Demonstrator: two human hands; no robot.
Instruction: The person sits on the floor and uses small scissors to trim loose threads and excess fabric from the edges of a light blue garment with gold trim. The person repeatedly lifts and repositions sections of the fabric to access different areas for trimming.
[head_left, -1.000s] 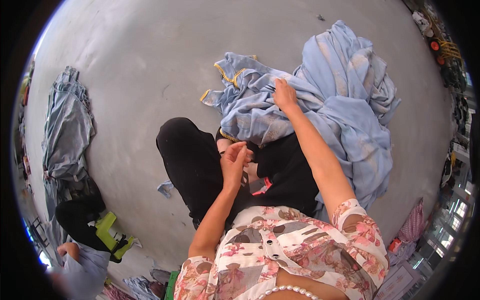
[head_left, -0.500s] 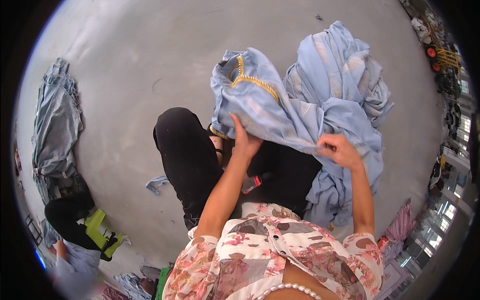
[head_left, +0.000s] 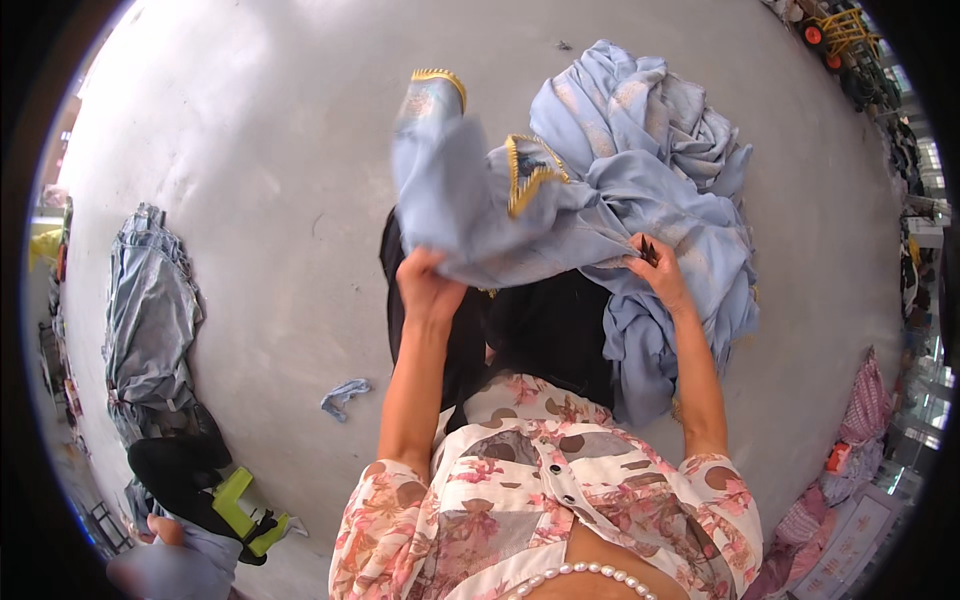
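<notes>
A light-blue denim garment (head_left: 540, 235) with yellow zigzag trim is stretched between my hands above my black-trousered lap. My left hand (head_left: 430, 290) is closed on its lower left edge, and one part with a trimmed end stands up blurred above that hand. My right hand (head_left: 660, 275) pinches the garment's right edge. A small dark pointed tool (head_left: 648, 251), which looks like thread snips, is tucked in that hand's fingers. Beside and beyond my right hand lies a big heap of light-blue denim (head_left: 650, 150), touching the garment.
On the grey floor (head_left: 270, 230) lies a scrap of blue cloth (head_left: 345, 398). At left, another person in black trousers (head_left: 180, 465) sits on a lime-green stool (head_left: 240, 510) near a long denim pile (head_left: 150, 310). A yellow-framed cart (head_left: 845, 35) stands far right; pink bundles (head_left: 862, 400) lie lower right.
My left hand has moved left and now grips the garment with fingers folded over. The garment has swung, its trimmed end rising up and left. The view has shifted; the dark tool now shows.
</notes>
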